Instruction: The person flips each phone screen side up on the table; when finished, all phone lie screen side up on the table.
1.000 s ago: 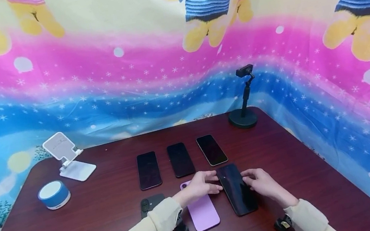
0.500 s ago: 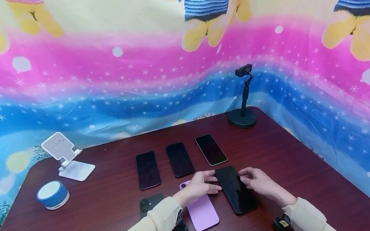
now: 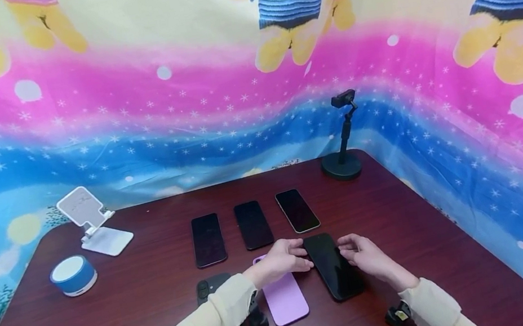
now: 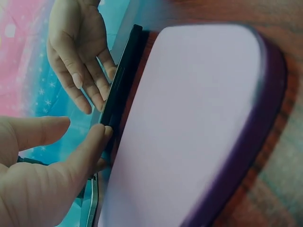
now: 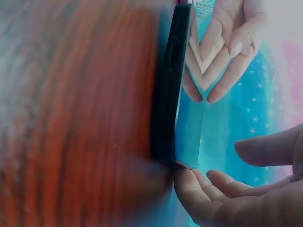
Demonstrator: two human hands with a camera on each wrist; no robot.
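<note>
Black phone (image 3: 334,266) lay face up on the dark red table (image 3: 162,315), between both hands. Long axis ran far to near, far end canted left, near end right. Left hand (image 3: 281,260), above the lilac phone (image 3: 287,301), had fingers extended at the black phone's left edge, thumb apart. Right hand (image 3: 370,260) met the right edge, fingers slightly bent, thumb raised; neither clasped it. Beyond, three dark phones (image 3: 253,224) stood in a row. White stand (image 3: 80,207), far left: faint marks, unreadable.
</note>
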